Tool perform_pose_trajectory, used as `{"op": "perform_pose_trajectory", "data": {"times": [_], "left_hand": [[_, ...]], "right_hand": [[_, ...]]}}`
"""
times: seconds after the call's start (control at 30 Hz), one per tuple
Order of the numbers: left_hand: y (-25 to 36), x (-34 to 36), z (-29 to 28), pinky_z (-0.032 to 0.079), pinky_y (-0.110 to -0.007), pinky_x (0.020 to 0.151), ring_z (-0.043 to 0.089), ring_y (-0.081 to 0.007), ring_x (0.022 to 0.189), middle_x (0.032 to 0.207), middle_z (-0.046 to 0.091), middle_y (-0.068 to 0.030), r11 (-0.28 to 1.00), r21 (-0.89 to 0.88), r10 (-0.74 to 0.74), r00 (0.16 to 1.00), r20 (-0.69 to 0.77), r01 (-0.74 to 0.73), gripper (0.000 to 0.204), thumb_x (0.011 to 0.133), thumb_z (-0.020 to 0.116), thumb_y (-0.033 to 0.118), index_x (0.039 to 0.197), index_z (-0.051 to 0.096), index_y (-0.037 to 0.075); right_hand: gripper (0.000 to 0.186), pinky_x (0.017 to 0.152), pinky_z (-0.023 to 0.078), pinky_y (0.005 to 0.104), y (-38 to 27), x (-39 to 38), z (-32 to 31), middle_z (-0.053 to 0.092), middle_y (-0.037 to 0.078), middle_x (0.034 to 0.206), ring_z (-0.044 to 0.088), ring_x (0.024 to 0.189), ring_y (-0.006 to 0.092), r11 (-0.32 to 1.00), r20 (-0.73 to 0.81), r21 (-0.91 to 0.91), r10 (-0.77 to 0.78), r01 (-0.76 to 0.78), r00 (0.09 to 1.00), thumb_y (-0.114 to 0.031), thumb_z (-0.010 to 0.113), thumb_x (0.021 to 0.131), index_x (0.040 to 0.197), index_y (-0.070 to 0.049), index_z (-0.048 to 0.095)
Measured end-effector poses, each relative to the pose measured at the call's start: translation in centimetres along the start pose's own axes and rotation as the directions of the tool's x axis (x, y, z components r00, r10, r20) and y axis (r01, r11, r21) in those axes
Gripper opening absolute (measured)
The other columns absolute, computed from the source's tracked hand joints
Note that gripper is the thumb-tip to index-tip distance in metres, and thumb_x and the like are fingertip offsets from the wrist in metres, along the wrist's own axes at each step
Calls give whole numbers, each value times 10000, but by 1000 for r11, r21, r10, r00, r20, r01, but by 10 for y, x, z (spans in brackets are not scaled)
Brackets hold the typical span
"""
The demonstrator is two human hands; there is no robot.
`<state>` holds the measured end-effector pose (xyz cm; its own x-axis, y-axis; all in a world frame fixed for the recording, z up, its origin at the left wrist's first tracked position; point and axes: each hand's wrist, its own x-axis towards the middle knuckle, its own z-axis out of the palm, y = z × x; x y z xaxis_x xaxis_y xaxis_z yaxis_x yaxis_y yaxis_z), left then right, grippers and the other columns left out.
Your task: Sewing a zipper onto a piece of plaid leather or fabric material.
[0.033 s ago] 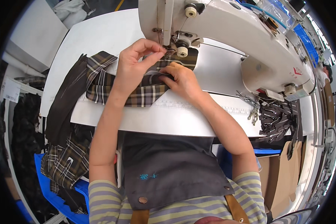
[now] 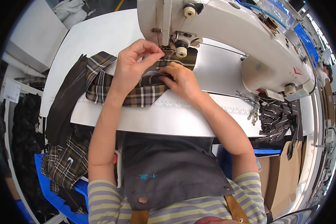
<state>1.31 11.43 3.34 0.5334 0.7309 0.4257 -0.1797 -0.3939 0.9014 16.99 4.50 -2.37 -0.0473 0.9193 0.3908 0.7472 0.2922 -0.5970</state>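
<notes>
At the needle area of a white sewing machine (image 2: pixel 216 18), my left hand (image 2: pixel 134 63) is raised with thumb and forefinger pinched together. A thin thread runs down close to those fingertips; whether they hold it is too small to tell. My right hand (image 2: pixel 183 80) grips the edge of a brown, black and white plaid fabric piece (image 2: pixel 147 95), its thumb and fingers closed on the cloth just in front of the presser foot. Part of the plaid cloth lies under the foot and beyond it. The rest curves leftward on the white table (image 2: pixel 145 121), partly behind my left forearm.
Dark cloth (image 2: pixel 65 100) hangs over the table's left edge, above a blue bin (image 2: pixel 50 194) with plaid pieces (image 2: pixel 69 164). To the right lie scissors (image 2: pixel 246 98) and a pile of dark strips with zippers (image 2: pixel 276 119). A cardboard box (image 2: pixel 283 175) stands below them.
</notes>
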Motion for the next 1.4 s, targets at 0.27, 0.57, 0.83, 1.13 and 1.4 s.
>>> {"op": "perform_pose_trajectory", "data": {"times": [0.27, 0.57, 0.83, 1.13, 1.4], "left_hand": [[1, 0, -16, 483, -222, 784, 611, -85, 818, 866, 654, -30, 996, 81, -29, 1000, -9, 29, 82, 848, 651, 23, 919, 624, -7], [2, 6, -7, 507, -226, 776, 642, -110, 826, 886, 682, -84, 996, -84, -17, 997, -72, 11, 82, 863, 638, 20, 930, 625, -25], [10, 6, 5, 494, -237, 726, 618, -120, 747, 860, 676, -86, 993, -76, -99, 993, -71, 93, 158, 866, 613, 20, 991, 666, -60], [9, 4, -7, 489, -214, 712, 617, -88, 766, 830, 685, -62, 979, 205, -14, 997, 74, -2, 140, 843, 628, 44, 945, 710, -5], [9, -16, -29, 472, -226, 728, 589, -70, 787, 868, 682, -42, 922, 357, -215, 966, 143, 153, 215, 843, 676, 118, 992, 678, -37]], "right_hand": [[247, 801, 492, 387, 3, -1, -1, 593, 94, 861, 584, 881, 288, 999, -17, -30, -36, 36, 999, -46, 636, 722, 965, -74, 671], [234, 797, 488, 394, 1, -1, -1, 611, 114, 856, 590, 872, 301, 999, -58, 5, -45, 45, 997, -46, 621, 724, 952, -50, 675], [176, 747, 495, 409, -3, -1, -1, 648, 151, 837, 613, 831, 329, 994, -55, 105, 49, -43, 997, -152, 656, 795, 920, -30, 679], [192, 603, 463, 393, 3, 4, -12, 614, 202, 700, 611, 642, 340, 938, 19, 311, 152, -151, 988, -193, 646, 846, 878, -5, 671], [245, 533, 376, 262, -7, 5, -27, 515, 0, 584, 427, 576, 66, 774, 304, 560, 140, -296, 942, -185, 629, 889, 855, 55, 664]]}}
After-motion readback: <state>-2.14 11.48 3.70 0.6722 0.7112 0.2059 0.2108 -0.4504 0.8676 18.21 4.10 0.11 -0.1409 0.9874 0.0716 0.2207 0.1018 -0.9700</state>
